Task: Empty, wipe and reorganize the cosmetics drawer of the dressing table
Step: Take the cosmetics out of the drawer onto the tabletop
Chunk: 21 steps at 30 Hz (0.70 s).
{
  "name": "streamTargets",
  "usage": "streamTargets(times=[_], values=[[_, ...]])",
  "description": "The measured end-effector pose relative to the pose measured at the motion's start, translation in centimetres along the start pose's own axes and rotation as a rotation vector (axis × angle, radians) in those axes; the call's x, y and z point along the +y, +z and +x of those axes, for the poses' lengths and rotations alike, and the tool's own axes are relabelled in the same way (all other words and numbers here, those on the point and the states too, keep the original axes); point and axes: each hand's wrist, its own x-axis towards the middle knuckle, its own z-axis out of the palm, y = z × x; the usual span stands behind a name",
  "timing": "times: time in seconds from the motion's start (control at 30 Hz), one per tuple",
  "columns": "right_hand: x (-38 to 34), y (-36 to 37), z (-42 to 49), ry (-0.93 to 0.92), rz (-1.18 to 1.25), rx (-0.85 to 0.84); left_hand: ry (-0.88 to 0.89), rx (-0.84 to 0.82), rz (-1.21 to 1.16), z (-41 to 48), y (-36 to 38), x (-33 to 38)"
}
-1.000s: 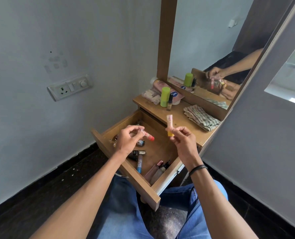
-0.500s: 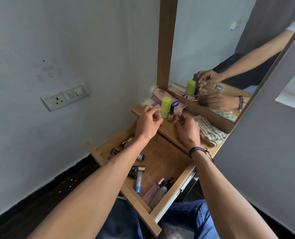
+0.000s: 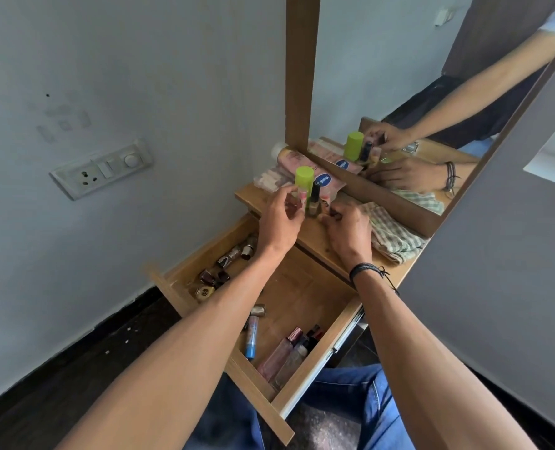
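The wooden drawer is pulled open over my lap. In it lie several small nail polish bottles, a blue-tipped tube and slim perfume bottles. Both hands are up on the dressing table top. My left hand pinches a small pink tube, upright beside the green-capped bottle. My right hand has its fingers curled down at the table top next to a dark-capped bottle. They close on a small yellow-ended tube that shows only in the mirror.
A pink lotion tube lies against the mirror frame behind the bottles. A folded checked cloth lies right of my right hand. A switch plate is on the left wall. My jeans-clad legs are under the drawer.
Both hands rose from over the drawer to the table top, each carrying a small tube. Since half a second ago they have barely moved, and the view has tilted down slightly.
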Motion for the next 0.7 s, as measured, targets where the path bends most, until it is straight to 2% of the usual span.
streamTargets(times=[0.47,0.63,0.7], values=[[-0.4,0.0,-0.2,0.021,-0.063,-0.084,-0.114,-0.027,-0.009,-0.3,0.2,-0.1],[-0.8,-0.6,-0.5,0.095,-0.009,-0.092,-0.176,0.122,0.041,-3.7,-1.9,0.3],[-1.0,-1.0,-1.0,0.118,0.047,-0.063,-0.202,0.132,0.085,-6.2,-3.5,-0.2]])
